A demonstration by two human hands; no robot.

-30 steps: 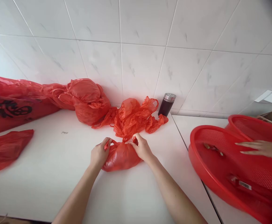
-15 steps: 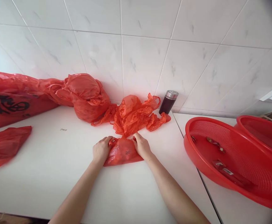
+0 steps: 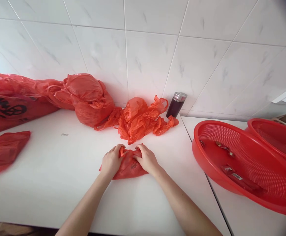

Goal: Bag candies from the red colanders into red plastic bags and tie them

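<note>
A small red plastic bag [image 3: 130,166] with faint dark print lies on the white table between my hands. My left hand [image 3: 112,160] grips its upper left corner, where a gathered bit of the plastic sticks up by the thumb. At the upper right, my right hand [image 3: 146,159] pinches the bag's edge between thumb and fingers. Just beyond my fingertips is a crumpled heap of thin red bags [image 3: 138,119]. What the held bag contains cannot be made out.
Large filled red bags [image 3: 88,98] line the tiled wall at left. A flat red bag [image 3: 5,150] lies at the left edge. A dark flask [image 3: 176,105] stands by the wall. Red baskets [image 3: 206,160] stand at right, the nearer holding several small packets.
Both hands have drawn closer together on the bag and slightly nearer to me. The bag's top edge has come away from the crumpled heap behind it.
</note>
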